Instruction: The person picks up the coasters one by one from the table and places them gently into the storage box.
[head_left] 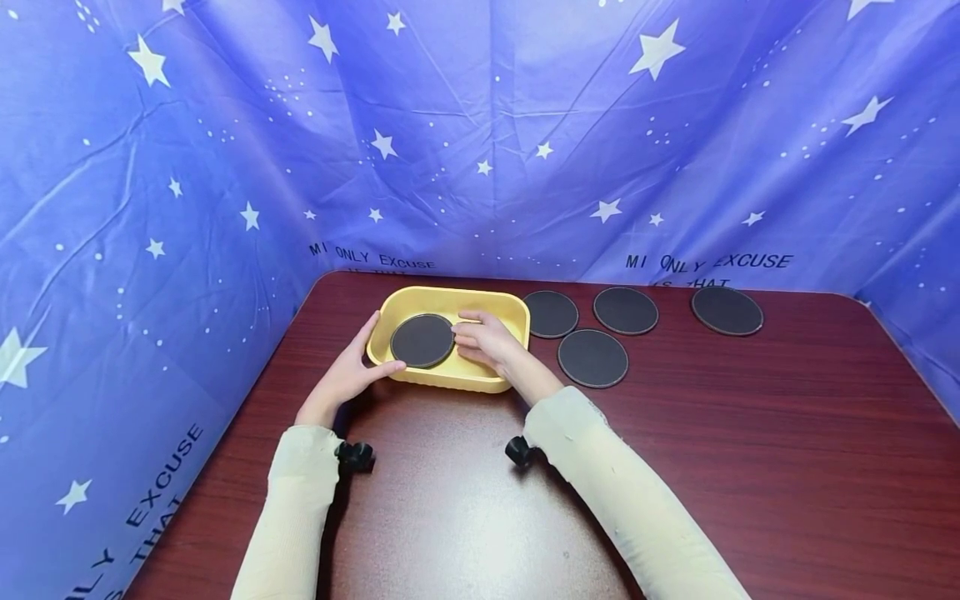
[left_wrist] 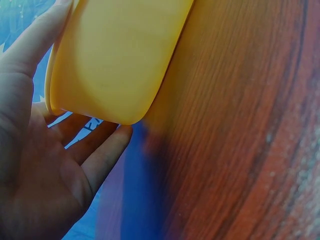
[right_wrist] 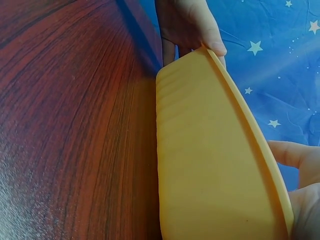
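A yellow rectangular bin stands toward the back left of the table, with a black round coaster in its left part. My left hand holds the bin's left end, its thumb over the front rim and its fingers along the end wall. In the left wrist view the fingers of that hand spread against the bin's end. Over the front rim, my right hand reaches inside with loosely extended fingers. Its fingertips are at the coaster's right edge; whether they touch it I cannot tell.
Right of the bin lie several more black coasters, among them a near one, a back one and a far right one. The dark red wooden table meets a blue star-patterned curtain at the back and left.
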